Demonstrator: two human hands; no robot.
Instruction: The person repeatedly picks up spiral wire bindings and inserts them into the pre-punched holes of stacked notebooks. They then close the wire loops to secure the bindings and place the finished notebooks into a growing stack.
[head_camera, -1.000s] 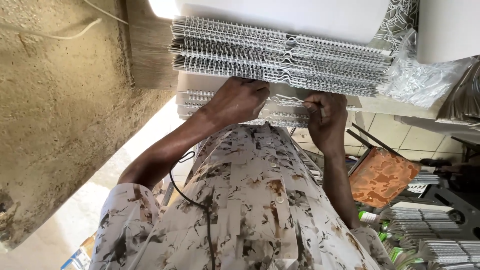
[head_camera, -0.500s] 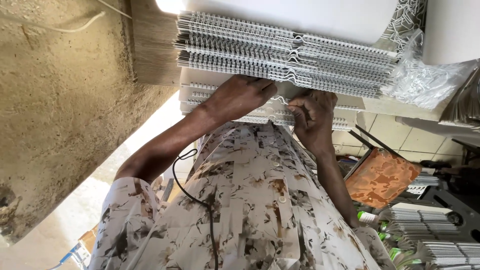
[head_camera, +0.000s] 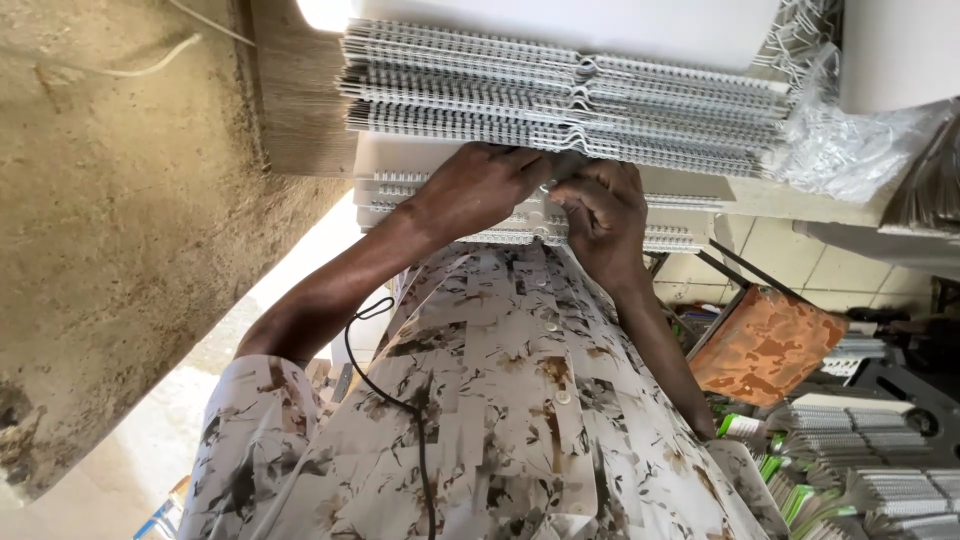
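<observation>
While both hands meet at the middle of the frame, they work on the spiral edge of a stack of notebooks (head_camera: 520, 215), a lower pile that sits just under a bigger pile of spiral-bound notebooks (head_camera: 560, 100) running across the upper middle. The left hand (head_camera: 480, 185) lies over the lower pile with its fingers curled onto the wire edge, pressing it flat, likely to keep the books from sliding. The right hand (head_camera: 600, 205) is bunched into a tight pinch right beside it, fingertips together on something small at the wire binding (too small to tell what, though it looks like the wire itself). So the left grip is closed down on the pile and the right grip is pinched shut at the binding, the two hands touching.

Both piles rest on a pale counter (head_camera: 760, 200) that crosses the upper right of the frame. Crumpled clear plastic wrap (head_camera: 850, 150) lies at the right end of the upper pile. A rough plastered wall (head_camera: 110, 220) fills the left side. In the lower right stand more stacks of spiral books (head_camera: 850, 430), and an orange mottled board (head_camera: 765, 345) leans near them. A black cable (head_camera: 390, 390) trails down the patterned shirt (head_camera: 480, 420).
</observation>
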